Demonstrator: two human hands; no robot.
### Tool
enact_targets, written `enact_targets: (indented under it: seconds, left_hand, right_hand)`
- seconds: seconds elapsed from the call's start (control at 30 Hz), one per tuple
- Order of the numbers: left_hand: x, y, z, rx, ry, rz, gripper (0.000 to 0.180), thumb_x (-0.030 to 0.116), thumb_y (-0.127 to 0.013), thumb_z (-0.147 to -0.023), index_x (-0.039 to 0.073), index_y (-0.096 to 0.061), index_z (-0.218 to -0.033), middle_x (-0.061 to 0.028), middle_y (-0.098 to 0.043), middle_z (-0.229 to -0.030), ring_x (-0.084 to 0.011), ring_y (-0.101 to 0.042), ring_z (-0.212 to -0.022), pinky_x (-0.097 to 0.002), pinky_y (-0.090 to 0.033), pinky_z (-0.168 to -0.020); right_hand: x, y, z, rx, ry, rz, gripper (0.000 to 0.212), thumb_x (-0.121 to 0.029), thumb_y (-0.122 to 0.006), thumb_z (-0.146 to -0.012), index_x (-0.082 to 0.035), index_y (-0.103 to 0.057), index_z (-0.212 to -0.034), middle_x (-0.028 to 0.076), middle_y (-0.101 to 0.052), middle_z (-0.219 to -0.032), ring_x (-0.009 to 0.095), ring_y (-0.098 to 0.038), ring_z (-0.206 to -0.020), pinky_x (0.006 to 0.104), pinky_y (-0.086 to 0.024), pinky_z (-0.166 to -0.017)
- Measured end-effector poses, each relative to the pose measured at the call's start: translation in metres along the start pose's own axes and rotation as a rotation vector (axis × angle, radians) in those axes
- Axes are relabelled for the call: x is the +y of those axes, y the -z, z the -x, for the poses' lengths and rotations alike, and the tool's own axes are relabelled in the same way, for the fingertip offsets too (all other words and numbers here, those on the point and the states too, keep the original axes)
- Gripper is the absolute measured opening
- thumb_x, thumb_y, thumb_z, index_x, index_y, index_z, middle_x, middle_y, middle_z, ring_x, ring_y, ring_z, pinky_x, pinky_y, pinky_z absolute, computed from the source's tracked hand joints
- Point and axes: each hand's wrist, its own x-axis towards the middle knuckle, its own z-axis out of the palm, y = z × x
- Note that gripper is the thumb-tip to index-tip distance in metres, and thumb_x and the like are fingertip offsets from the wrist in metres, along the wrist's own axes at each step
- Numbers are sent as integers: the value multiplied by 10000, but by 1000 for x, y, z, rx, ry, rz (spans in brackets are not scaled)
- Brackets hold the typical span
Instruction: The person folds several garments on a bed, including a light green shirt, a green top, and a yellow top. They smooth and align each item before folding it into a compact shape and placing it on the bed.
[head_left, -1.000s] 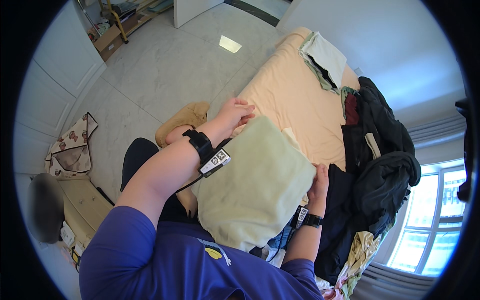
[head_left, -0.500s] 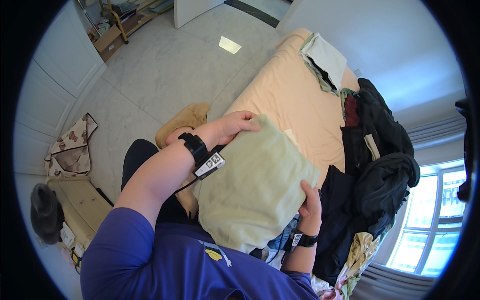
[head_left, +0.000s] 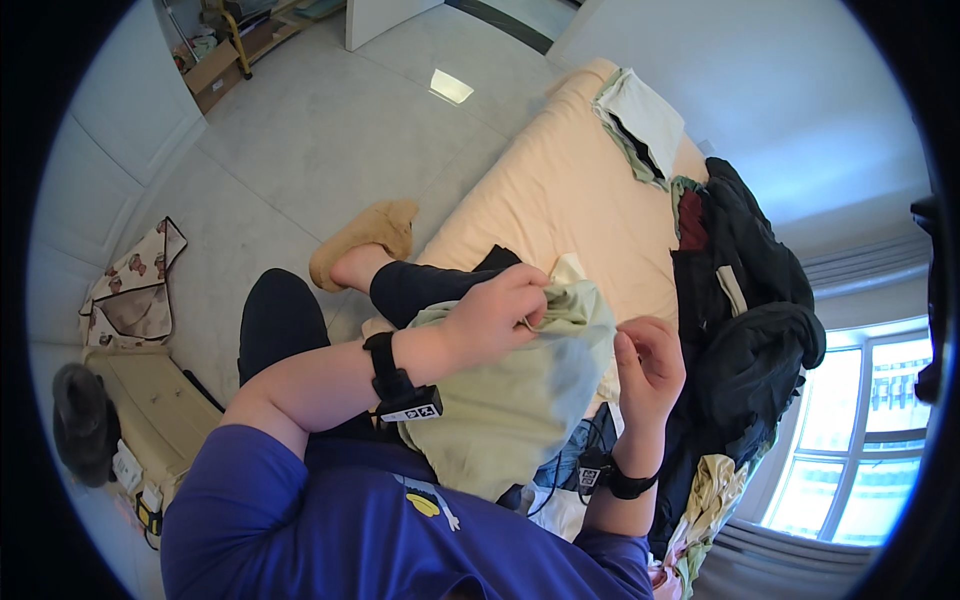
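Observation:
A pale green garment (head_left: 510,400) lies over my lap, its upper edge bunched up. My left hand (head_left: 500,312) is closed on this bunched edge, fingers pinched into the cloth. At the garment's right corner is my right hand (head_left: 652,368), its thumb and forefinger brought together at the cloth's edge and the other fingers curled. What exactly lies between those fingertips is hard to make out, though they appear to pinch the cloth. Each wrist wears a black strap with a small device.
I sit beside a bed with a peach sheet (head_left: 540,190). A folded stack of clothes (head_left: 645,115) lies at its far end. Dark clothes (head_left: 760,290) are heaped on the right, with a yellowish cloth (head_left: 712,490) nearer me. A beige case (head_left: 155,400) stands at left.
The garment was spread flat between my hands; now its upper edge is gathered. My left hand has moved right and down, and my right hand has risen to the upper right corner.

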Motion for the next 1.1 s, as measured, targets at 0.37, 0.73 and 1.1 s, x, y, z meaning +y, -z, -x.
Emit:
enact_targets:
  seconds: [0.37,0.73,1.1]
  left_hand:
    - [6,0,28,107,-271,-218,228,158,-749,-712,45,-551,-726,-115,-517,-1155,-315,-506,-1079,-418,-407,-918]
    - [-17,0,16,158,-20,-243,335,187,-761,-687,74,-586,-949,-146,-412,-1314,-360,-435,-1178,-447,-373,-979]
    - [-77,5,-9,132,314,123,157,132,-675,-796,28,-584,-869,-92,-615,-916,-214,-604,-818,-329,-487,-733]
  right_hand:
    - [-11,-32,-5,-223,-74,235,79,23,-688,-749,8,-624,-791,86,-601,-773,179,-627,-661,273,-518,-560]
    - [14,-32,16,46,29,-137,48,32,-662,-827,25,-626,-857,92,-678,-894,92,-598,-742,203,-475,-677]
    - [42,-59,32,-189,-149,-43,361,47,-561,-836,13,-494,-1190,172,-535,-1275,220,-510,-1182,333,-372,-1025]
